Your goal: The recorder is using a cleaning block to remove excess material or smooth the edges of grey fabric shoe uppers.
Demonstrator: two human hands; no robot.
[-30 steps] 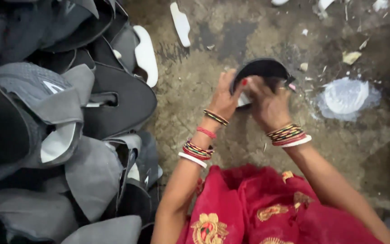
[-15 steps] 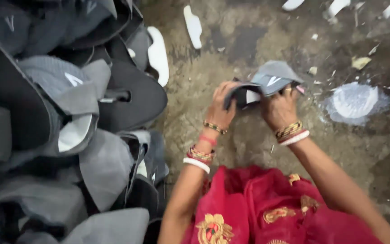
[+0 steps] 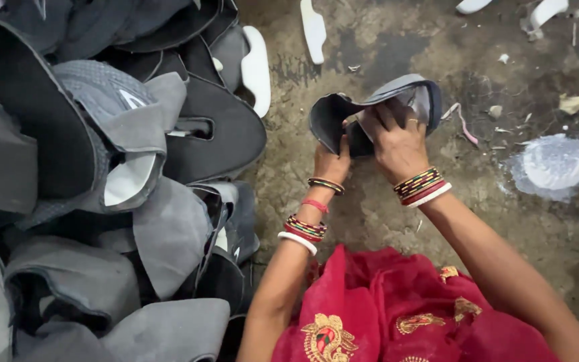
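Observation:
A grey and black fabric shoe upper (image 3: 370, 110) is held above the dirty floor, folded open between both hands. My left hand (image 3: 333, 161) grips its lower left edge from beneath. My right hand (image 3: 397, 137) clasps its middle, fingers pressed into the fold. Both wrists carry coloured bangles. Red cloth with gold embroidery (image 3: 397, 308) covers my lap below.
A big heap of grey and black shoe uppers (image 3: 102, 181) fills the left half. White sole-shaped pieces (image 3: 257, 60) lie at the heap's edge and further up the floor (image 3: 313, 30). A crumpled clear plastic sheet (image 3: 557, 164) rests at the right, among small scraps.
The shoe upper has been turned and opened wider between my hands, its grey side now facing up. The view has shifted slightly closer.

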